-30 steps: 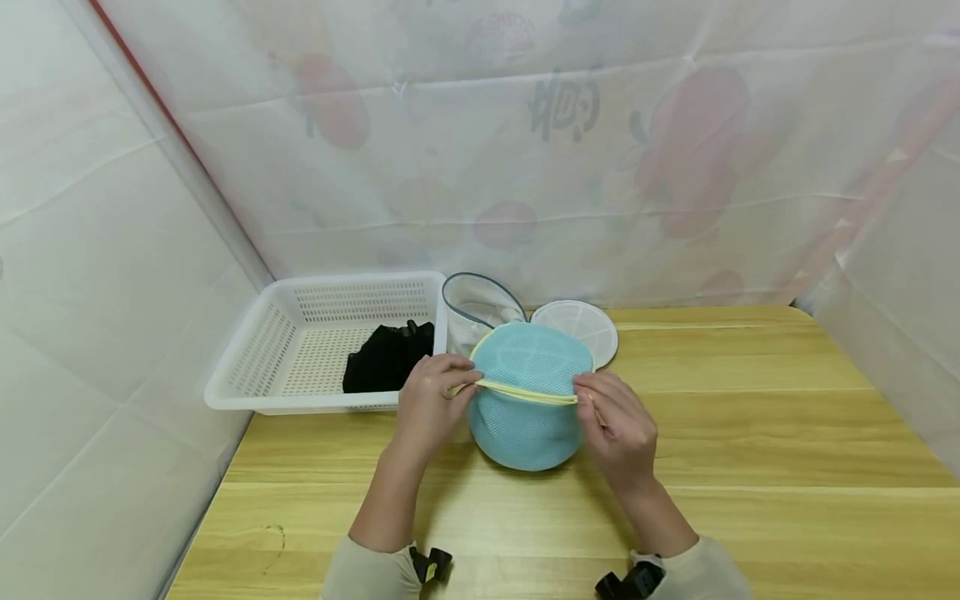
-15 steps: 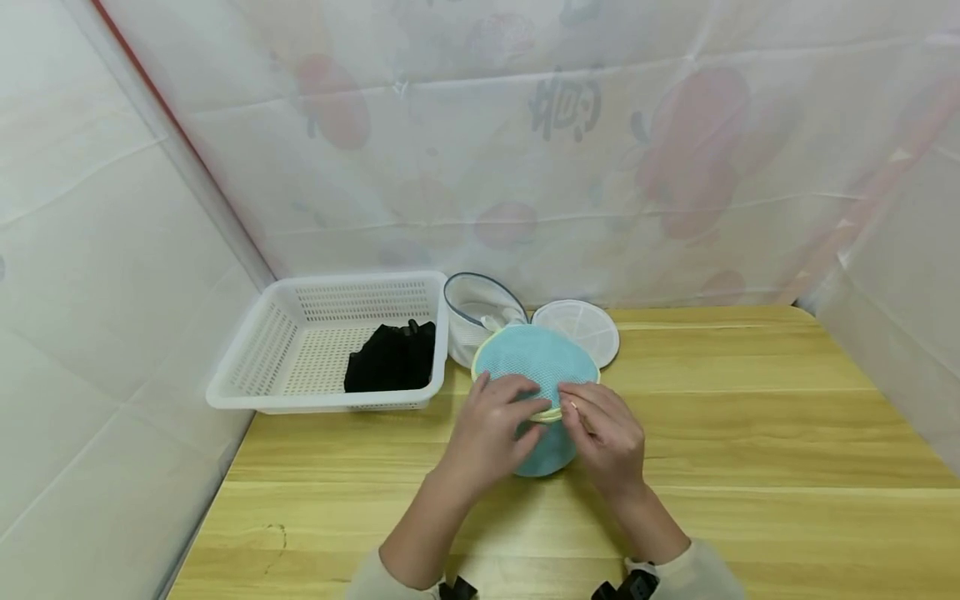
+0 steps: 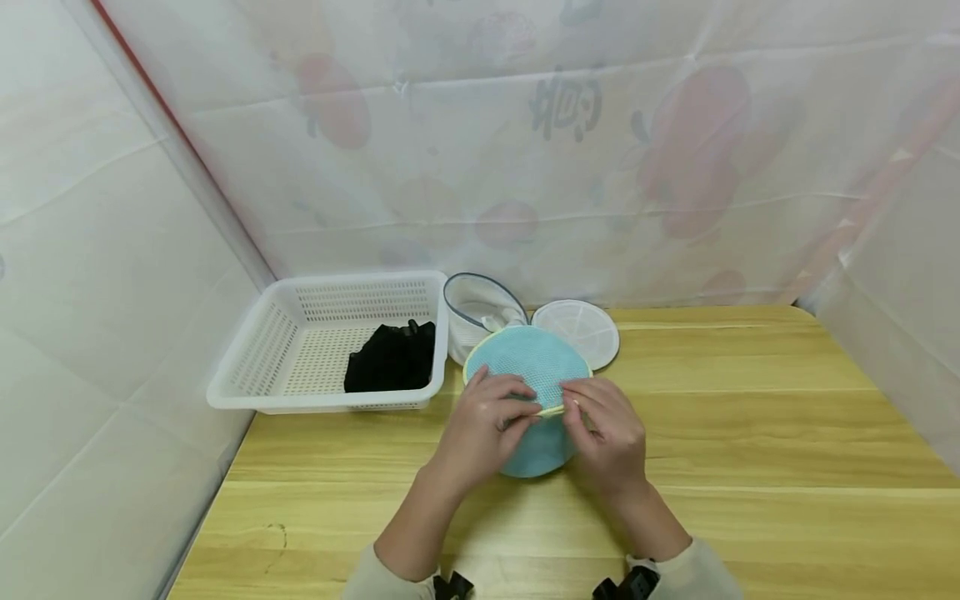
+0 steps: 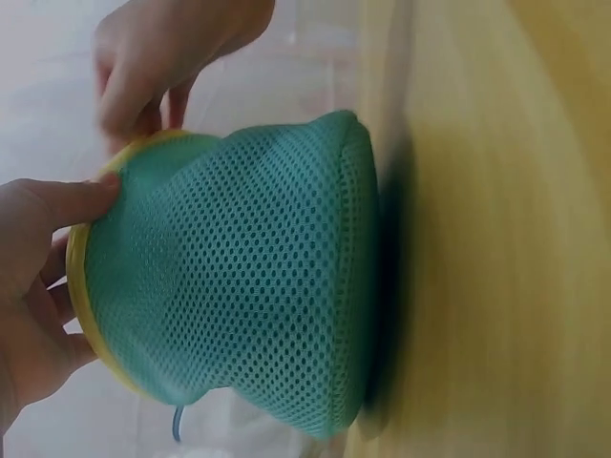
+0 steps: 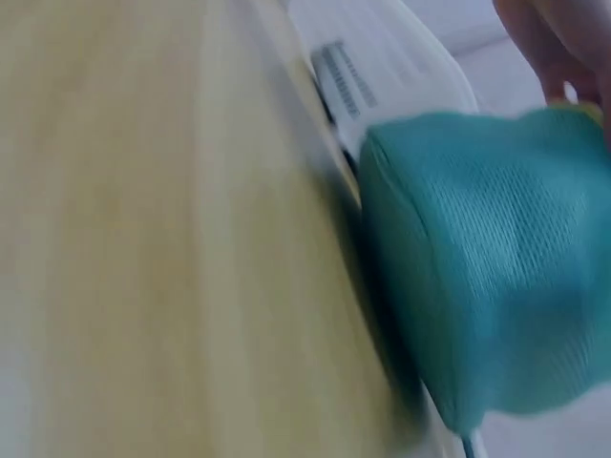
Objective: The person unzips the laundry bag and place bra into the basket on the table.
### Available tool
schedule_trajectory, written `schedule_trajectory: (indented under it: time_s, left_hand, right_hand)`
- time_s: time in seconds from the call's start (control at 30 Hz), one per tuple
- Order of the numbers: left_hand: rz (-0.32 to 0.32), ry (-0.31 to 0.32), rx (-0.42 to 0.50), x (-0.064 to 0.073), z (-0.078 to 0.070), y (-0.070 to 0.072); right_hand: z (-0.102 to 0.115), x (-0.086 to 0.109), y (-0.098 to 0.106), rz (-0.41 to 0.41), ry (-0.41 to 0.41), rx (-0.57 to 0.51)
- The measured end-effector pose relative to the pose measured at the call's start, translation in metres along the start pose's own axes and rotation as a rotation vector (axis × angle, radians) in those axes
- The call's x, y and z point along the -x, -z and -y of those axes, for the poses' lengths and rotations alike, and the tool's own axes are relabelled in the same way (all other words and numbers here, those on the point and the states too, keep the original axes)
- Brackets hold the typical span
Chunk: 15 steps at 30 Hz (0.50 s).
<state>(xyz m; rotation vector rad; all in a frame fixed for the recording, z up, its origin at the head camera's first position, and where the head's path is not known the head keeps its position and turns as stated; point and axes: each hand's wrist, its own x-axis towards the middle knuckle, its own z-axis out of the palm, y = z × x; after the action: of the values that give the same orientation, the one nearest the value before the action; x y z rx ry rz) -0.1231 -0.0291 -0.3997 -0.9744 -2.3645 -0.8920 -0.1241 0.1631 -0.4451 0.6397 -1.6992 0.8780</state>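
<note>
A round blue-green mesh laundry bag with yellow zip edging stands on the table, its flat top facing up. My left hand pinches the yellow edge at the front; in the left wrist view its thumb presses the mesh just below the rim. Close beside it, my right hand pinches the same edge with thumb and forefinger. Whether a zip pull lies between those fingertips is too small to tell. Both hands cover part of the bag's front. In the right wrist view the bag's side is blurred.
A white perforated basket holding a crumpled black cloth stands at the left. Behind the bag are a white mesh bag with dark blue edging and a flat white mesh disc. Wooden table extends to the right.
My left hand has gone from the left end of the yellow edge to beside my right hand, which has shifted slightly left. The left fingers, spread half a second ago, now pinch the edge.
</note>
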Motion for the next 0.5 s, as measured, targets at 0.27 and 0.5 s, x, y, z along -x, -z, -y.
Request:
schedule_trajectory:
  time_s: [0.27,0.5]
  left_hand:
    - [-0.101,0.094,-0.052,0.002,0.022,0.017]
    - [-0.099,0.209,-0.165,0.002,0.033,0.02]
  right_hand:
    - [-0.015,-0.005,0.014,-0.106,-0.074,0.108]
    - [-0.013,-0.004,0.011,-0.079,-0.038,0.055]
